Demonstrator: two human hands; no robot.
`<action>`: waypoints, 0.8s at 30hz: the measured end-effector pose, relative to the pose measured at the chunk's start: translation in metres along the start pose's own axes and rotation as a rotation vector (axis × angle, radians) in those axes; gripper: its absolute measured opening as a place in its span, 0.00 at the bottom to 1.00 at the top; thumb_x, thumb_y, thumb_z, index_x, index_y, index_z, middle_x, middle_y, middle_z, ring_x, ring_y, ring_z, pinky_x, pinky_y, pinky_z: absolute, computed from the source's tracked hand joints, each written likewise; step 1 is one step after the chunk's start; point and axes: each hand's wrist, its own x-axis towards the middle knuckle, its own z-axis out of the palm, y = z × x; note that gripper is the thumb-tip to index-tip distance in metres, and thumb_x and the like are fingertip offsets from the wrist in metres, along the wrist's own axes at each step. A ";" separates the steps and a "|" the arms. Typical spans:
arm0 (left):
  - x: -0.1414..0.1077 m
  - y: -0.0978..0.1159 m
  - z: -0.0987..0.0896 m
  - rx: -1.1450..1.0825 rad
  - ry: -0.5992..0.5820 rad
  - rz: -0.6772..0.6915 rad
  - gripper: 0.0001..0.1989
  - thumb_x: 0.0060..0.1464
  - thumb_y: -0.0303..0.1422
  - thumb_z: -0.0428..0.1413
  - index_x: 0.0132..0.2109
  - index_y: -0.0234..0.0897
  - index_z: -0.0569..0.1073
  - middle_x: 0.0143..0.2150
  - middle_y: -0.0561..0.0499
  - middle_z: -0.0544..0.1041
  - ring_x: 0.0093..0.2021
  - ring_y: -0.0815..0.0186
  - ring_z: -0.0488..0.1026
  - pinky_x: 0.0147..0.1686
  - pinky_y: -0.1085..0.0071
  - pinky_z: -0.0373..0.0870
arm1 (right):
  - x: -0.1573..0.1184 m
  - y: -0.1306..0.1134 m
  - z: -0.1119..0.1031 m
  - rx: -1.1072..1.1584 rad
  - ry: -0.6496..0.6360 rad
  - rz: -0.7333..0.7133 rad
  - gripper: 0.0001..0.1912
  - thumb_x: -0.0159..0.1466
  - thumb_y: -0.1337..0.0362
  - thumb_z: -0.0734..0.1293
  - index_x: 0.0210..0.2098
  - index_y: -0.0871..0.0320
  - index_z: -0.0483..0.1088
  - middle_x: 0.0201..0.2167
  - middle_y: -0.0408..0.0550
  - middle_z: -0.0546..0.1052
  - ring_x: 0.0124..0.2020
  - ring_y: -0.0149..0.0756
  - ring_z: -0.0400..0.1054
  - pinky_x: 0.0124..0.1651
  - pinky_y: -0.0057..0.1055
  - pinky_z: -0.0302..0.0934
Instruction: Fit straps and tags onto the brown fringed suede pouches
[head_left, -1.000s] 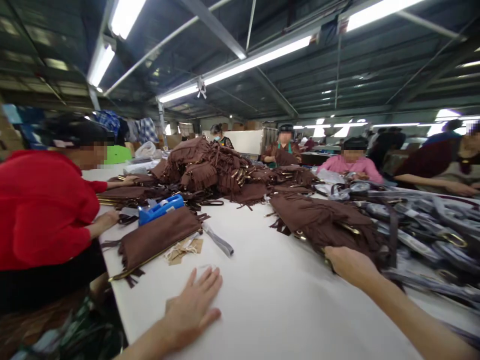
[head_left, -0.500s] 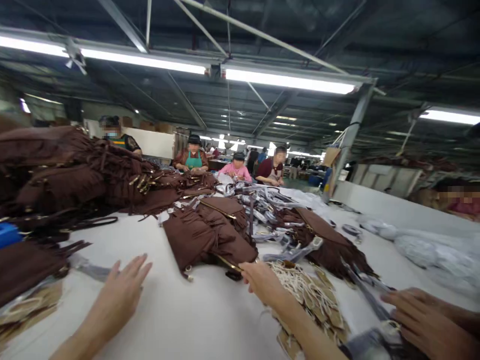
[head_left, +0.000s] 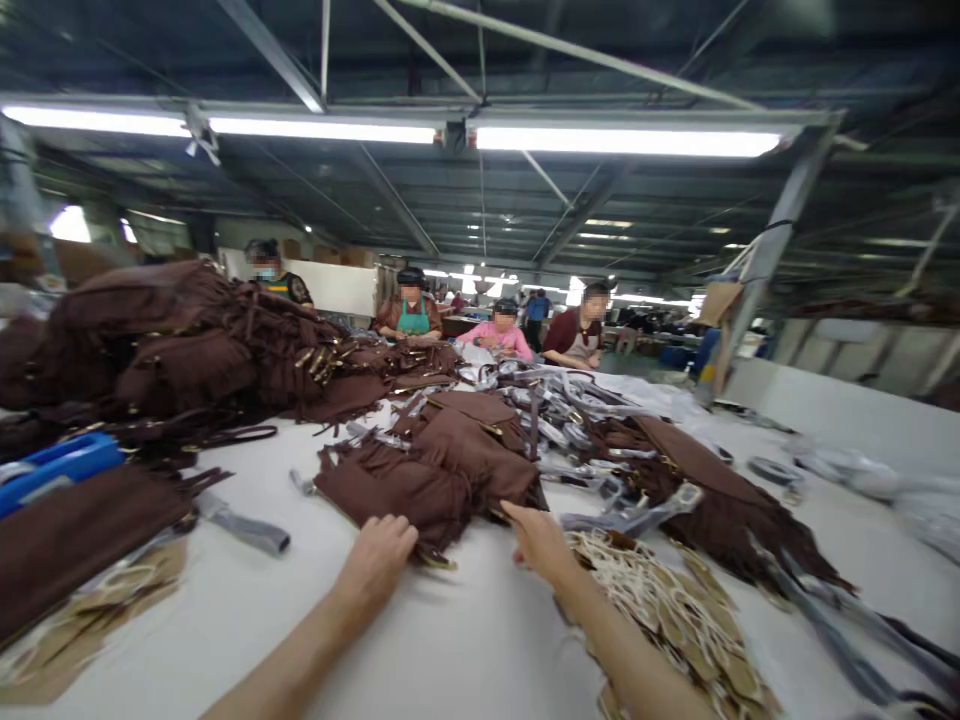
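Note:
A dark brown fringed bag (head_left: 465, 450) lies on the white table (head_left: 450, 640) in front of me. My left hand (head_left: 381, 555) is at its near left edge, fingers curled on the brown fabric beside a gold zipper end (head_left: 435, 560). At the near right edge, my right hand (head_left: 538, 540) pinches the bag's border near a gold-coloured part. Tan tags with white strings (head_left: 667, 600) lie right of my right forearm. A grey wrapped strap (head_left: 244, 525) rests left of my left hand.
Brown bags (head_left: 172, 340) are heaped at the left, near a blue tool (head_left: 64, 470). Wrapped straps (head_left: 555, 410) lie behind the bag. Another brown bag (head_left: 697, 470) and clear plastic (head_left: 847, 470) are at the right. Several people work across the table.
My left hand has moved right and come down onto the bag, its fingers now curled. The bag's near left part has shifted. Another person's hands at the right have left the view, which has turned.

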 end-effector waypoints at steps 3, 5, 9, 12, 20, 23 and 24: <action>-0.027 0.028 0.000 -0.055 -0.038 -0.032 0.08 0.63 0.28 0.47 0.40 0.38 0.70 0.42 0.48 0.74 0.43 0.58 0.70 0.44 0.61 0.65 | 0.018 -0.008 -0.005 -0.156 0.019 0.019 0.24 0.64 0.74 0.58 0.59 0.57 0.65 0.39 0.55 0.79 0.41 0.40 0.75 0.42 0.32 0.64; -0.040 0.039 -0.001 -0.119 -0.052 -0.061 0.06 0.63 0.29 0.48 0.39 0.38 0.69 0.41 0.48 0.73 0.42 0.58 0.69 0.42 0.62 0.65 | 0.016 -0.015 -0.008 -0.249 0.028 0.028 0.22 0.64 0.75 0.58 0.56 0.58 0.67 0.44 0.60 0.77 0.45 0.44 0.73 0.46 0.37 0.63; -0.048 0.042 -0.002 -0.184 -0.041 -0.078 0.05 0.63 0.29 0.48 0.39 0.37 0.68 0.42 0.48 0.73 0.44 0.57 0.68 0.43 0.62 0.64 | -0.022 -0.033 -0.013 -0.317 0.023 -0.042 0.19 0.70 0.67 0.51 0.47 0.59 0.72 0.43 0.60 0.77 0.46 0.45 0.73 0.46 0.37 0.62; -0.044 0.053 0.001 -0.194 -0.029 -0.076 0.05 0.63 0.30 0.48 0.41 0.37 0.68 0.43 0.46 0.72 0.45 0.57 0.68 0.45 0.61 0.65 | -0.060 -0.041 -0.005 -0.220 -0.109 -0.261 0.16 0.68 0.61 0.56 0.49 0.53 0.72 0.41 0.49 0.79 0.41 0.37 0.74 0.44 0.29 0.63; -0.064 0.050 -0.012 -0.185 -0.025 0.042 0.13 0.58 0.33 0.56 0.51 0.41 0.69 0.50 0.47 0.72 0.51 0.58 0.67 0.52 0.60 0.65 | -0.064 -0.006 0.027 -0.494 -0.069 -0.245 0.19 0.66 0.72 0.56 0.47 0.51 0.73 0.41 0.50 0.79 0.42 0.45 0.75 0.39 0.34 0.66; -0.106 0.008 -0.024 -0.109 0.025 -0.123 0.19 0.57 0.31 0.56 0.56 0.41 0.68 0.57 0.43 0.69 0.58 0.52 0.62 0.60 0.49 0.55 | -0.045 0.001 0.013 -0.622 -0.004 -0.154 0.19 0.67 0.73 0.53 0.44 0.54 0.74 0.40 0.54 0.79 0.39 0.48 0.76 0.35 0.37 0.67; -0.120 -0.006 -0.027 -0.106 0.015 -0.190 0.19 0.58 0.31 0.54 0.57 0.41 0.68 0.59 0.42 0.68 0.59 0.51 0.62 0.60 0.48 0.56 | -0.042 -0.001 0.009 -0.658 0.039 -0.143 0.20 0.66 0.75 0.54 0.44 0.55 0.74 0.42 0.55 0.79 0.40 0.48 0.75 0.35 0.37 0.67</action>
